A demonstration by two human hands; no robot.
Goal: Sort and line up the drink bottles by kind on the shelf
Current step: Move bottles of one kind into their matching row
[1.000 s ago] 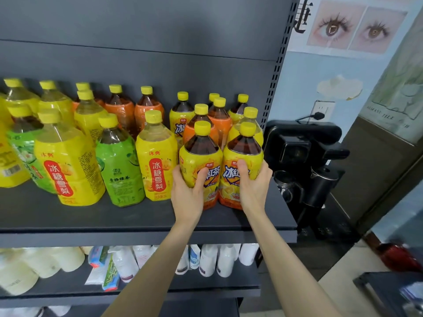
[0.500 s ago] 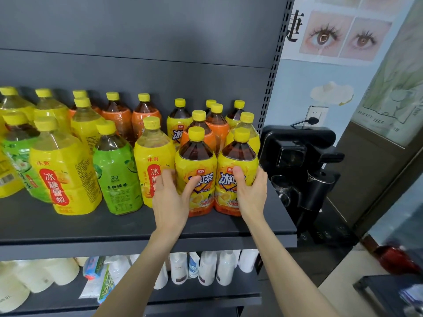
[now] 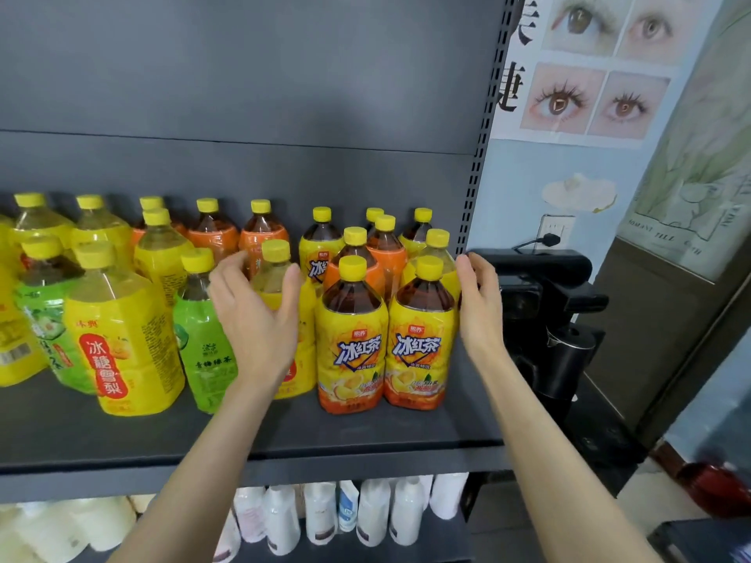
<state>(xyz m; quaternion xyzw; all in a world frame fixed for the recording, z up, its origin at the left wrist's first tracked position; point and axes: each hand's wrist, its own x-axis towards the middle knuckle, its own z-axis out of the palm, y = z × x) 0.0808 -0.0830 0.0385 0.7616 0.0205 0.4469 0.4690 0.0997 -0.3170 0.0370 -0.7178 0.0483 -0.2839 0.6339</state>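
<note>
yellow tea bottles (image 3: 351, 339): upright pair on shelf (image 3: 122, 436)
left hand (image 3: 256, 323): fingers spread before pear bottle (image 3: 270, 283)
right hand (image 3: 479, 310): fingers straight beside pair

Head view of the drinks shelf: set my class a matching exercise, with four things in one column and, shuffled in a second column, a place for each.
Things
1. front green bottle
2. left hand
3. right hand
4. white bottles

Places
A. under the shelf that bears the drinks
B. on the right of the right iced tea bottle
C. in front of a pale yellow bottle
D. front row, just left of the left hand

Pairs: 1-D, 2-C, 3-B, 4-A
</note>
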